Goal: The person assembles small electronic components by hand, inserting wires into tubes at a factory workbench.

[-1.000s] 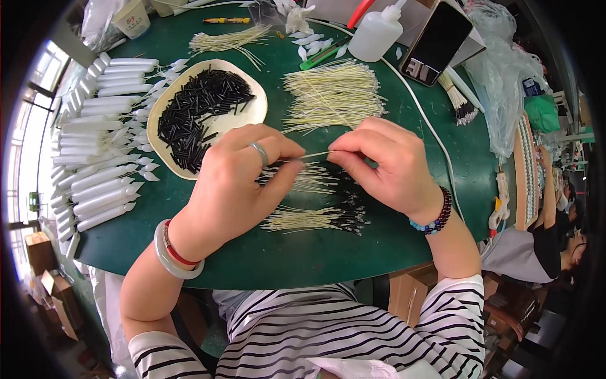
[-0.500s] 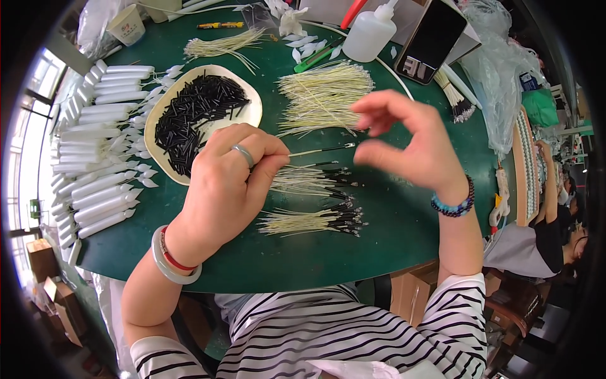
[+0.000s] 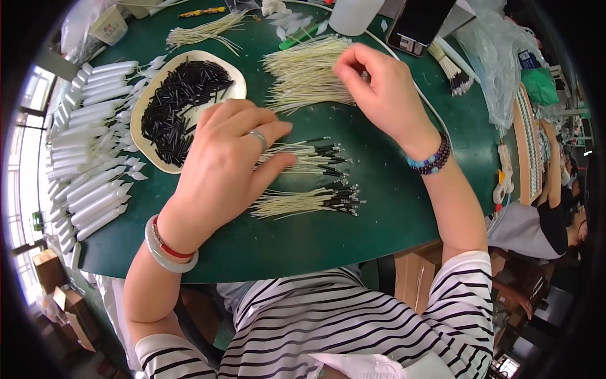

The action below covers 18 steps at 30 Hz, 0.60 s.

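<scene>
My left hand (image 3: 227, 155) is open, thumb and forefinger apart, over the left ends of a row of pale thin wires with black sleeves (image 3: 309, 158). A second group of sleeved wires (image 3: 303, 202) lies nearer to me. Farther off is a thick heap of plain pale wires (image 3: 303, 76). At its right end, my right hand (image 3: 385, 91) has thumb and forefinger pinched together; what they hold, if anything, cannot be made out. A cream bowl (image 3: 237, 82) of short black tubes (image 3: 180, 91) stands left, partly behind my left hand.
White candle-shaped pieces (image 3: 95, 170) with flame-shaped tips line the left. A smaller wire bundle (image 3: 205, 33), a green-handled tool (image 3: 297, 38), a white bottle (image 3: 353, 16) and a phone (image 3: 420, 25) lie at the back. A co-worker (image 3: 536, 221) sits at far right.
My left hand has let go of a black-sleeved wire, and its fingers have spread. My right hand has moved to the plain wires and closed its fingertips. The view has shifted slightly.
</scene>
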Motion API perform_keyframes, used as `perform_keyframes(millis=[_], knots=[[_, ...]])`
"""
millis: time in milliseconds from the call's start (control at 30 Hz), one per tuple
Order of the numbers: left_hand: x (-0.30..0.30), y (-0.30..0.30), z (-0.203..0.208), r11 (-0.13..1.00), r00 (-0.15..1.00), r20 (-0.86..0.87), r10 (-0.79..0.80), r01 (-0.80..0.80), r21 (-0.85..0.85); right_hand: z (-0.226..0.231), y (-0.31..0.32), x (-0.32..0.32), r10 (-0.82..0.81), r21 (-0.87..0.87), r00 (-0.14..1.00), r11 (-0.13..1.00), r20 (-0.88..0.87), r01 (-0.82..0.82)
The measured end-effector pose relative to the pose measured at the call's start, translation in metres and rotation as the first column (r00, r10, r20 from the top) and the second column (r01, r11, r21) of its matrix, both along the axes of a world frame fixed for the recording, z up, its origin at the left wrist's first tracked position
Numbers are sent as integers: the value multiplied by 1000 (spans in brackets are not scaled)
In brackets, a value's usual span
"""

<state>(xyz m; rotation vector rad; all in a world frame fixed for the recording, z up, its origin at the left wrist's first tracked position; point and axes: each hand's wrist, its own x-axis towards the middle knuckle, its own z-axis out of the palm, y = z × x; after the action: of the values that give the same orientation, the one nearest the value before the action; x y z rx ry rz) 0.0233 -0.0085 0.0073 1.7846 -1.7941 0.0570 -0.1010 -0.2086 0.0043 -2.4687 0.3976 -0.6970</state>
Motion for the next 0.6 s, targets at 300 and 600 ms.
perform_keyframes(millis=[300,600], knots=[[-14,6,-5,948,945,-203,-255,286,141,-3,10,-10,130,930,943,168,308,-327],[59,12,3,937,953,-19,303,-295,187,-7,-1,-6,157,935,925,-136,346,-326]])
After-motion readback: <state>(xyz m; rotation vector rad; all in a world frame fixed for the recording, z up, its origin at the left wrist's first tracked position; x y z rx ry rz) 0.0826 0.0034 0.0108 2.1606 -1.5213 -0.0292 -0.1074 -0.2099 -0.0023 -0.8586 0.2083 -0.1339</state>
